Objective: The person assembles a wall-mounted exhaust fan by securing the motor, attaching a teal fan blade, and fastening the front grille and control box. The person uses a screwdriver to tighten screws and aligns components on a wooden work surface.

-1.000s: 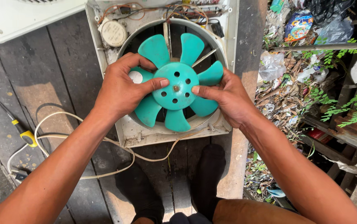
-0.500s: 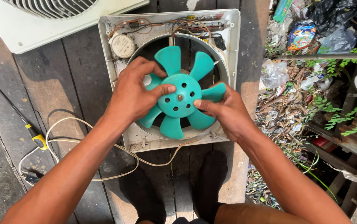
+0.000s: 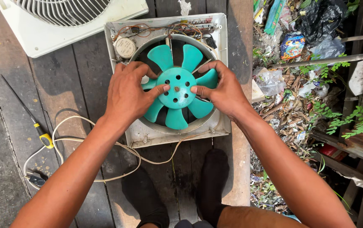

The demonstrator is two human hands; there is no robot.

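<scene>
A teal fan blade point(image 3: 176, 88) sits in the round opening of a white square fan housing point(image 3: 225, 76) lying flat on dark wooden planks point(image 3: 84, 80). The left hand point(image 3: 128, 93) and right hand point(image 3: 221, 90) grip the blade from either side, fingers curled over it, thumbs pressed on the hub. Above-left of the housing lies a white grille cover point(image 3: 63, 25); to its left a yellow-handled screwdriver point(image 3: 29, 116) and looping white cord point(image 3: 80, 139); to its right, littered ground point(image 3: 291, 84).

The left hand point(image 3: 128, 95) covers some blades of the green fan point(image 3: 177, 88). The white grille point(image 3: 69, 21) is cut off at the top edge. The wires point(image 3: 164, 28) are too small to tell apart.
</scene>
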